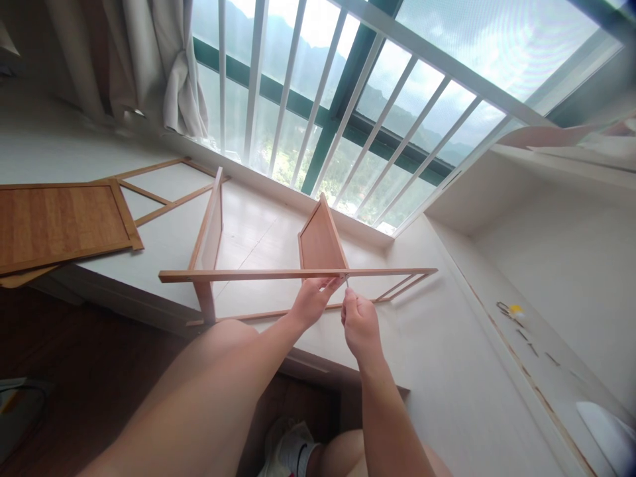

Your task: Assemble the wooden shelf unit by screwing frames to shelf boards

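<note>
A white recessed shelf (477, 265) holds small dark pieces (532, 349). On a white ledge (159, 255) stands a light-brown wooden frame (258, 273); the left hand (311, 303) touches it, grip unclear; the right hand (360, 322), curled, pinches a thin metal rod (347, 283).

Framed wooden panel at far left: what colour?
Framed wooden panel: orange-brown with streaky grain, head view.

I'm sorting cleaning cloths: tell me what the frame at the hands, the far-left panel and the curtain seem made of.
Frame: probably wood, smooth; light-brown rails.
Panel: wood or wood-look board, smooth brown finish; streaky grain.
Curtain: fabric, matte; soft folds.
</note>
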Tool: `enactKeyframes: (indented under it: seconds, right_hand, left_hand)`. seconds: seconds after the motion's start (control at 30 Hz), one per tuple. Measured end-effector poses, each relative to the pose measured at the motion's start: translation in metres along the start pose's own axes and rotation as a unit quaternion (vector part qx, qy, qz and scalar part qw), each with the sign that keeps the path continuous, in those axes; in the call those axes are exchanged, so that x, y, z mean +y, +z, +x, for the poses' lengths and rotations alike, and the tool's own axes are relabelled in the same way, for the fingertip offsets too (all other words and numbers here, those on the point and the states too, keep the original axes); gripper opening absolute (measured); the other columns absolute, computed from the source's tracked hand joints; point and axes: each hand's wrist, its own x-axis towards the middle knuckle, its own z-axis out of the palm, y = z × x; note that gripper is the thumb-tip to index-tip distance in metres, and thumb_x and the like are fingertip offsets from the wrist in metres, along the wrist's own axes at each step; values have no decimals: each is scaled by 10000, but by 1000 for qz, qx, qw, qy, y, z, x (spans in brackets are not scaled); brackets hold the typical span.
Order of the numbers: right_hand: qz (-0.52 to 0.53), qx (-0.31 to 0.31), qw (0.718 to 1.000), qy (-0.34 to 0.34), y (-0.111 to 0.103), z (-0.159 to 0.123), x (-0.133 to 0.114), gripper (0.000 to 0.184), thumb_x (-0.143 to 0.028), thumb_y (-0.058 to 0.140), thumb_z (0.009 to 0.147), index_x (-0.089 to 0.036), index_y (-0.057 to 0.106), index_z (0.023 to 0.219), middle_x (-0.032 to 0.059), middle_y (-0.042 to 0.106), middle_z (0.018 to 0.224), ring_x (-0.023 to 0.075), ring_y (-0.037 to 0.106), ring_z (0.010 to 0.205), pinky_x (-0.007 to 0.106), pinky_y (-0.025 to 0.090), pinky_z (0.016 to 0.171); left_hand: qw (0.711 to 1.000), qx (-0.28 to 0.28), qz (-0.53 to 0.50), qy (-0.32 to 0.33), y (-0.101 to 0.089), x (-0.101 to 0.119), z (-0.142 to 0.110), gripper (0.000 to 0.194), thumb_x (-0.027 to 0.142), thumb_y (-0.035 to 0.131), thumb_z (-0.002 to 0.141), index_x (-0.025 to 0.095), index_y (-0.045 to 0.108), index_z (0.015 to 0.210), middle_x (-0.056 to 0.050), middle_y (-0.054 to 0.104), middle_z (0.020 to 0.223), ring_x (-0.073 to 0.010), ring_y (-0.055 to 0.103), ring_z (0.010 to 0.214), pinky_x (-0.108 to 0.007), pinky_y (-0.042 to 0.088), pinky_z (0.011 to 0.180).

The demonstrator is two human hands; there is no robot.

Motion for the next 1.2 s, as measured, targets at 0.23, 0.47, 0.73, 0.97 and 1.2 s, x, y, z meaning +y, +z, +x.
enactKeyframes:
  seconds: [0.23,0.47,0.73,0.97,1.2]
  right_hand:
    - [-68,22,997,-37,-3,-2,-4,482,-480,306,957,-211,362,562,-29,389,477,126,343,488,284,225,516]
    - [-91,18,995,-39,-7,-1,-3,460,-451,312,960,-208,349,572,-32,387,491,124,333,496,287,206,525]
    - [-184,12,981,-60,-11,0,-11,439,-417,287,968,-209,359,588,-13,418,516,145,367,522,292,191,545]
    - [-264,11,961,-83,-17,1,-17,413,-404,364,954,-214,474,605,15,479,547,144,341,503,298,162,548]
    - [-221,9,973,-69,-27,7,-23,415,-437,443,920,-214,474,571,5,453,521,133,314,482,300,155,534]
  left_hand:
    - [1000,5,-2,-4,0,1,-1,406,501,505,863,217,700,1078,-38,714,1082,-230,639,1030,-343,459,962]
    - [1000,4,1,-1,0,3,0,413,503,506,863,220,696,1097,-39,713,1088,-232,637,1039,-348,459,963]
    - [1000,2,-9,-10,1,5,-1,415,504,511,860,206,702,1076,-48,718,1068,-233,639,1032,-340,449,970]
    - [1000,4,-18,-17,2,5,-2,435,519,501,860,207,701,1088,-52,710,1091,-232,641,1024,-344,463,945]
    - [999,7,-26,-23,1,3,-2,434,529,518,845,209,708,1069,-52,711,1088,-230,631,1049,-349,453,974]
